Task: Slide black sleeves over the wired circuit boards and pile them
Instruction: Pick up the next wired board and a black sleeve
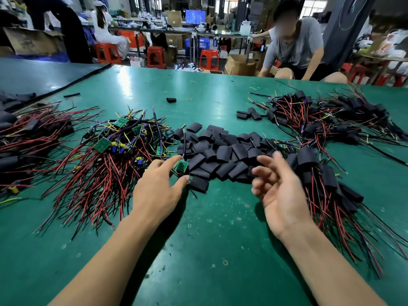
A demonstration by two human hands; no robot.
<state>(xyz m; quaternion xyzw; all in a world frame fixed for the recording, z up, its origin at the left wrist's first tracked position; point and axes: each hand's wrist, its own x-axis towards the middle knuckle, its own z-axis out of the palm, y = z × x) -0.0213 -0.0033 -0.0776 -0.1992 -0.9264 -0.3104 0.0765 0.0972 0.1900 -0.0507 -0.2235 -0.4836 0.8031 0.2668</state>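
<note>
My left hand (157, 186) reaches over the green table and pinches a small green circuit board (181, 167) between index finger and thumb, at the left edge of a heap of loose black sleeves (223, 153). Left of it lies a tangle of bare wired circuit boards (114, 142) with red and black leads. My right hand (280, 191) hovers palm-left with loosely curled fingers and holds nothing. It is just in front of a pile of sleeved boards (324, 180).
A second pile of sleeved boards (320, 115) lies far right, and another wire bundle (28, 138) far left. Stray sleeves (171, 99) sit mid-table. A person in a grey shirt (295, 45) bends at the table's far edge (198, 70). Red stools and boxes stand beyond.
</note>
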